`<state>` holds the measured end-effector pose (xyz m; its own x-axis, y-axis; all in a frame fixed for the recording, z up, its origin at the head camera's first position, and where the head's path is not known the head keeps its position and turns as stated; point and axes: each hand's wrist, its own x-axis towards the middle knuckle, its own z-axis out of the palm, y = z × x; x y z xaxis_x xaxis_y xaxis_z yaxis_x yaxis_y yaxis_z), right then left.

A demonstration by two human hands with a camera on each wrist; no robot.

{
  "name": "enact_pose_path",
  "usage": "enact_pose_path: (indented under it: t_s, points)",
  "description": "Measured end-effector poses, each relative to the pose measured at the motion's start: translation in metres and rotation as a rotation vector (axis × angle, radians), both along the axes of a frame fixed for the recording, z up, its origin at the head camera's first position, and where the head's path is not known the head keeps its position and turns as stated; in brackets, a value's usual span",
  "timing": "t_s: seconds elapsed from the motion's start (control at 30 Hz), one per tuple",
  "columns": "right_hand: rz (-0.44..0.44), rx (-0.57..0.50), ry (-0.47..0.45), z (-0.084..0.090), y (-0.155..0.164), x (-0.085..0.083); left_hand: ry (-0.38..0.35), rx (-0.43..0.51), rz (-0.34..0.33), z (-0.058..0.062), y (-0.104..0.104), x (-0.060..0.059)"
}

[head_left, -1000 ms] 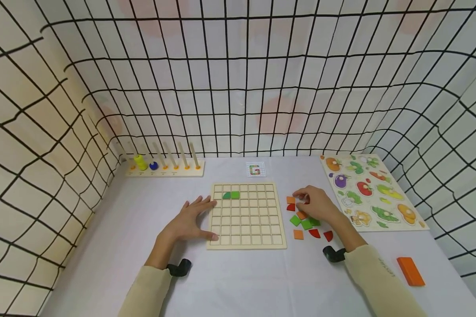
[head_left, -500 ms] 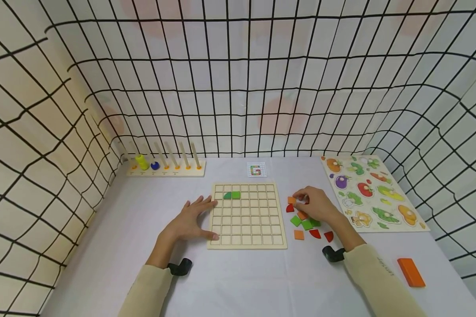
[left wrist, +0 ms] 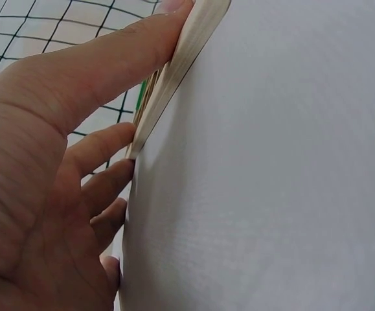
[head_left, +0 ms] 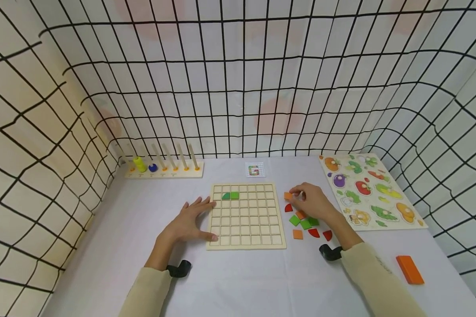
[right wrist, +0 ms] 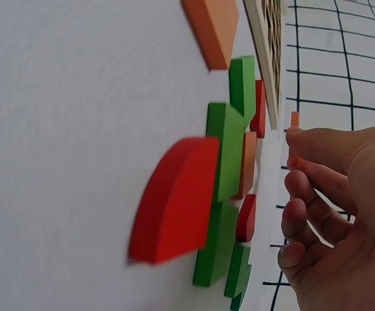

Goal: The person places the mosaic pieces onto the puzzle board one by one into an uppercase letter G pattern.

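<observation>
Gridded walls ring the table (head_left: pixel 242 281), where the left hand (head_left: pixel 188 222) lies spread against the grid board (head_left: pixel 246 218) while the right hand (head_left: pixel 313 202) pinches an orange tile (head_left: pixel 288 196).

free: white table (head_left: pixel 246 281) in front of wooden grid board (head_left: pixel 246 229) | blocked: loose coloured wooden tiles (head_left: pixel 306 223) right of board | left hand (head_left: pixel 188 222) at board's left edge
</observation>
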<state>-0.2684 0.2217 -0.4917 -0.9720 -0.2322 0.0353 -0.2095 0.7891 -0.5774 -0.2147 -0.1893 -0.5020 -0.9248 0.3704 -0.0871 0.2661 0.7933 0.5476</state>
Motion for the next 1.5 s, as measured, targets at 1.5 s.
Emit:
enact_pose_path:
  t_s: [1.5]
  points:
    - [0.170,-0.167,-0.106,0.000,-0.114,-0.027,0.021,-0.033,-0.001,-0.001,0.004,-0.001]
